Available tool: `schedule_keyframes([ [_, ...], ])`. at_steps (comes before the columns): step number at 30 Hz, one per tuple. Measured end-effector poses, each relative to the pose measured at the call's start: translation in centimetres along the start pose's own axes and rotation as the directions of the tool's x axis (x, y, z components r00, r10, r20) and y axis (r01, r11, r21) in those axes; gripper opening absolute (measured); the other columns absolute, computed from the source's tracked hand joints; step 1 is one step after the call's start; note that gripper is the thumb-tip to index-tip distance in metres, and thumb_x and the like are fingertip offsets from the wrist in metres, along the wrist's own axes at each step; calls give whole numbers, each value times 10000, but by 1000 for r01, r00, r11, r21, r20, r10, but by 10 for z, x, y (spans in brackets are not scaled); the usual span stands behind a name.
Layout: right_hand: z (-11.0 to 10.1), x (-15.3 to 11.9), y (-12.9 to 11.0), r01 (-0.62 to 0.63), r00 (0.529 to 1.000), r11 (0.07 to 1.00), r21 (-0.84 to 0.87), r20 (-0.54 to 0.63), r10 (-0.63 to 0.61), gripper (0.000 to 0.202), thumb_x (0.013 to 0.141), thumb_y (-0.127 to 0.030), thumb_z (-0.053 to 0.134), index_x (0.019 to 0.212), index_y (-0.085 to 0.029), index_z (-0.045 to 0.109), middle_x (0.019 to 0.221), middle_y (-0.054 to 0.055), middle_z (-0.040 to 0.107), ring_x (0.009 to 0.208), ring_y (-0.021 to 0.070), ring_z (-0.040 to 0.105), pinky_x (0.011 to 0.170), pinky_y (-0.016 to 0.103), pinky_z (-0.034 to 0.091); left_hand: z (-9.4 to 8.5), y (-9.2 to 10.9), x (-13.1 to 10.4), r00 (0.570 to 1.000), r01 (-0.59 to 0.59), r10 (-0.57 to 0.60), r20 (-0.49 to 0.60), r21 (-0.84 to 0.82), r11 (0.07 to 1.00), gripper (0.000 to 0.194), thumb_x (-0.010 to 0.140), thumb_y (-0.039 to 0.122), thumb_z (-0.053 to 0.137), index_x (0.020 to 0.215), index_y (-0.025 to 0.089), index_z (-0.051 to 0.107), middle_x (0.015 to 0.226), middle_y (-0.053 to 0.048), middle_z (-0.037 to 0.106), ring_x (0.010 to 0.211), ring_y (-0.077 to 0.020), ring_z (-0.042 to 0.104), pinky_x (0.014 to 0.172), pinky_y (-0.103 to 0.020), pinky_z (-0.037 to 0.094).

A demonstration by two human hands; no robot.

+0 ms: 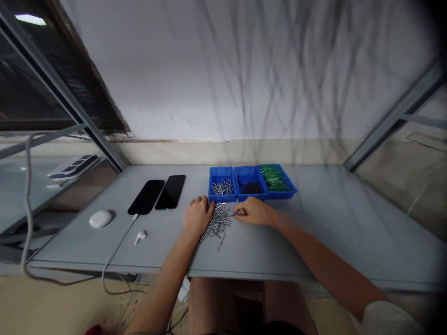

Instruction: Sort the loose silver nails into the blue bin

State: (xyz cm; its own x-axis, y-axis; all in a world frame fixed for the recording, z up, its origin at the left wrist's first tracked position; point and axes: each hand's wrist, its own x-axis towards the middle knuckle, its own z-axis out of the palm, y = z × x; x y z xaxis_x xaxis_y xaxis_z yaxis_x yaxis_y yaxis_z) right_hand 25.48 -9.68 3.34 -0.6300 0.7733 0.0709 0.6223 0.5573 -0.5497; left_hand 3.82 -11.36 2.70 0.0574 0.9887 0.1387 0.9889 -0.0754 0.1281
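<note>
A loose pile of thin silver screws (218,221) lies on the grey table in front of me. My left hand (197,215) rests against the left edge of this pile, its thumb apart from the curled fingers, with nothing visible held. On the pile's right side, my right hand (254,211) is closed in a pinch, and a thin metal piece like one of the screws shows at its fingertips. Just behind the hands stand three blue bins: the left bin (222,198) holds silver screws, the middle bin (252,197) small black pieces, the right bin (292,190) green pieces.
Two dark phones (146,197) lie at the left, one with a white cable (118,244) plugged in. Nearby are a white earbud (140,236) and a rounded white case (100,218). A wall rises behind the table (331,223), and metal frame posts (391,121) flank it.
</note>
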Motion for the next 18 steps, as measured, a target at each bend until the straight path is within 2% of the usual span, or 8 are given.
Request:
schedule_keyframes([
  [11, -1, -1, -7, -24, 999, 999, 25, -31, 25, 159, 728, -143, 621, 787, -207, 755, 531, -27, 584, 485, 107, 504, 506, 221, 312, -2, 1, 0, 1000, 13, -12, 12, -36, 999, 356, 941, 447, 337, 927, 193, 585, 958, -92, 637, 960, -227, 580, 743, -305, 416],
  [18, 0, 0, -4, -9, 1000, 999, 32, -14, 10, 136, 748, -165, 615, 778, -190, 745, 489, -36, 532, 450, 98, 458, 485, 218, 279, -3, 0, 0, 1000, 3, -3, 1, -41, 999, 361, 939, 453, 339, 904, 191, 585, 940, -86, 637, 947, -230, 586, 709, -300, 419],
])
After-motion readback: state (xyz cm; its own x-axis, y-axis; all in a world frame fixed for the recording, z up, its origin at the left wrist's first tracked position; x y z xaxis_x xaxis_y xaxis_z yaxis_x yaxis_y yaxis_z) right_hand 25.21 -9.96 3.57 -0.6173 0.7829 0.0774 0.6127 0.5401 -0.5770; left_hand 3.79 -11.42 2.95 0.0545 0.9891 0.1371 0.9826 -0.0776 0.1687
